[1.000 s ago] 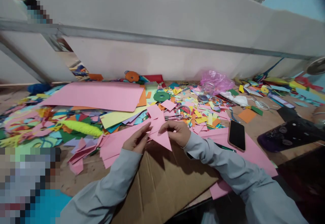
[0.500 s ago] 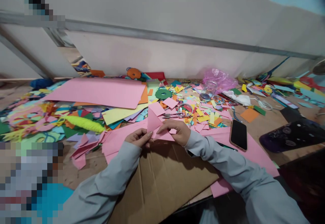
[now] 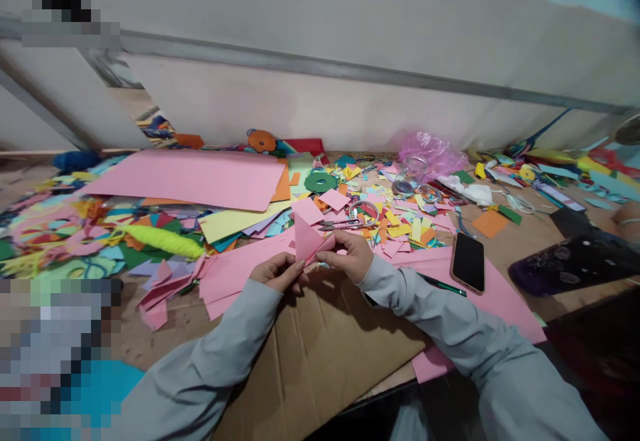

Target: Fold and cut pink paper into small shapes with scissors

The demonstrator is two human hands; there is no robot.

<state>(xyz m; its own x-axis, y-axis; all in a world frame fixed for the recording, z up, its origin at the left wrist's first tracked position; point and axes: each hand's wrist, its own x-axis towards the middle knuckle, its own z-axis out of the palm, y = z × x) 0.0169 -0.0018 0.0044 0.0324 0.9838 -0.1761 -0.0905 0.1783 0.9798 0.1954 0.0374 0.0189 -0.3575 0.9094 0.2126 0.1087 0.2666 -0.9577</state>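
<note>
Between my two hands is a small piece of folded pink paper (image 3: 307,240), one pointed flap standing up. My left hand (image 3: 278,270) pinches its lower left edge between thumb and fingers. On the other side, my right hand (image 3: 349,256) is closed on the right part of the paper, thumb against a fold. Beneath both hands lies a brown cardboard sheet (image 3: 320,354). Just beyond the paper are scissors (image 3: 363,214) among pink scraps. A folded pink paper shape (image 3: 163,291) rests to the left of my left hand.
A large pink sheet (image 3: 190,178) lies at the back left, near a neon yellow yarn bundle (image 3: 165,241). Coloured scraps (image 3: 395,228) spread over the table. At right are a phone (image 3: 468,262), a green-and-black pen-like tool (image 3: 443,286) and a dark purple case (image 3: 570,264).
My right fingers have shifted on the paper, and its right flap, flatter before, is now folded up toward the middle. My left hand keeps its pinch.
</note>
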